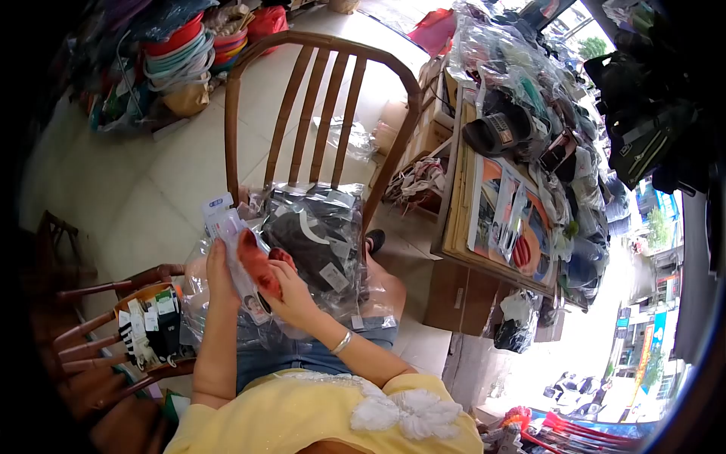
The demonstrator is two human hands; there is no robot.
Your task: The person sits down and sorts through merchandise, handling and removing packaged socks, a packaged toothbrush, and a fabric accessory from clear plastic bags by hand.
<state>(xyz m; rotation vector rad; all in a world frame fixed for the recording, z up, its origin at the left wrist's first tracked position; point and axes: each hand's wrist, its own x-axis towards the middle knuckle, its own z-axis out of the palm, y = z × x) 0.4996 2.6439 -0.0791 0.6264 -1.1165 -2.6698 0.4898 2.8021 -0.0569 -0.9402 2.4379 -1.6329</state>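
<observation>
My left hand (218, 274) is closed around the edge of a clear plastic bag (224, 221) with a white and blue header. Beside it, my right hand (293, 300) grips a soft red-brown item (255, 261), mottled dark at its ends, whose exact kind I cannot make out. This item lies against the bag; whether part of it is inside is unclear. Just past my hands, black goods in clear plastic wrapping (321, 240) rest across my lap and the chair seat, with white marks and a label showing.
A wooden slatted chair (321, 106) faces me. On the right stands a table (446, 227) piled with bagged slippers (499, 130). Cardboard boxes (457, 299) sit below it. Another chair at left holds packaged socks (151, 327). Stacked basins (178, 60) stand at the back left.
</observation>
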